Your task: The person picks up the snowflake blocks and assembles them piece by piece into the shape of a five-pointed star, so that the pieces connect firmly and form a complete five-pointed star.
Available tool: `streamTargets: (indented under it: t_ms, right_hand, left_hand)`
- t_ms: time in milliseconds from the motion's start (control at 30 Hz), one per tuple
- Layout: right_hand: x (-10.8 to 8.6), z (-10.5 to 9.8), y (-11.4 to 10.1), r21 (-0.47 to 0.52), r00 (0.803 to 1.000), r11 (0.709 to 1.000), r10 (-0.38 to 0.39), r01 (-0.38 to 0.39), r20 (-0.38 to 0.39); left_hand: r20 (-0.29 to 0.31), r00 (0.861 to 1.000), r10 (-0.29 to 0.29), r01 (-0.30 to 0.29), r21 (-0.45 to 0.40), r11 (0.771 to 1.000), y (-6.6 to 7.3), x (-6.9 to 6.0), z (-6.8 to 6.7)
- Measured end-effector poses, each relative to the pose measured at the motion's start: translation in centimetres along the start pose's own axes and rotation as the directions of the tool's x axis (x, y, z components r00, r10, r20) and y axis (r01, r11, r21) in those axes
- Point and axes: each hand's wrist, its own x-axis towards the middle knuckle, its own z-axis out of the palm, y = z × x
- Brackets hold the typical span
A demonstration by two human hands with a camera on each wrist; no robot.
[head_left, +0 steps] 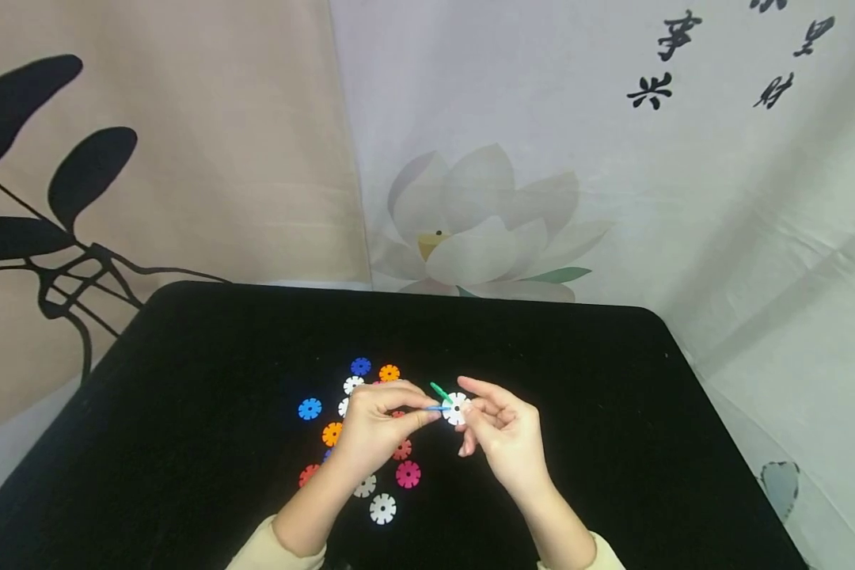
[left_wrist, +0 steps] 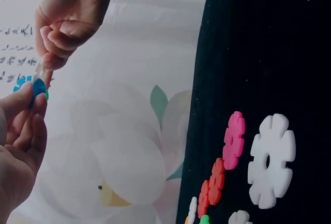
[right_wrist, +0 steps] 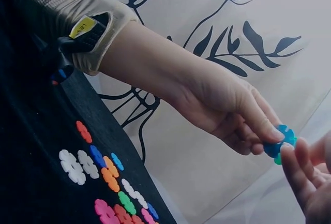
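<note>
At the far left, a beige cloth (head_left: pixel 242 142) with a black plant print hangs behind the black bench (head_left: pixel 613 396). On the bench's left half lies a loose scatter of notched, flower-like discs. Leftmost are a light blue disc (head_left: pixel 309 408) and, nearer, a red disc (head_left: pixel 308 475) partly covered by the left forearm. An orange disc (head_left: pixel 332 433) comes next to the right, then a white disc (head_left: pixel 353 385) with a dark blue disc (head_left: pixel 360 366) just beyond it. Another orange disc (head_left: pixel 389 372) lies at the far side, right of the dark blue one. At the near side are a greyish disc (head_left: pixel 365 486), a large white disc (head_left: pixel 382 509) and a pink disc (head_left: pixel 408 474).

The left hand (head_left: pixel 381 419) is raised above the scatter, its thumb and fingers closed together on a blue disc (head_left: pixel 437 408), seen edge-on from the head. This meets the left side of a held white disc (head_left: pixel 455 412); a green disc (head_left: pixel 439 391) stands edge-on at that disc's far-left rim. To the right, the right hand (head_left: pixel 507 435) pinches the held white disc between thumb and fingers, with its index finger extended free. Behind, a pale cloth (head_left: pixel 684 198) shows a lotus and, farther right, black characters.
</note>
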Motion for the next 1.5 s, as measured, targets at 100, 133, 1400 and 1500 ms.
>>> streamTargets:
  t_ms: [100,133,1400,1500]
  right_hand:
    - [0.1,-0.2,-0.1,0.001,0.999,1.0,0.022,-0.022,0.026]
    - [0.2,-0.2,-0.2,-0.001,0.999,1.0,0.029,-0.029,0.035]
    - [3.6,-12.3,6.7,-0.108,0.797,0.879,0.362,-0.464,-0.483]
    - [3.4,-13.4,7.8,-0.103,0.766,0.854,0.397,-0.51,-0.505]
  left_hand:
    - [0.008,1.0,0.0,0.0,0.001,1.0,0.1,0.1,-0.2]
    - [0.012,1.0,-0.008,0.008,0.006,1.0,0.1,0.1,-0.2]
    - [0.035,0.846,-0.533,0.467,0.434,0.77,-7.0,-0.9,-14.6]
    - [0.052,0.813,-0.58,0.503,0.439,0.744,-7.8,-1.5,-15.2]
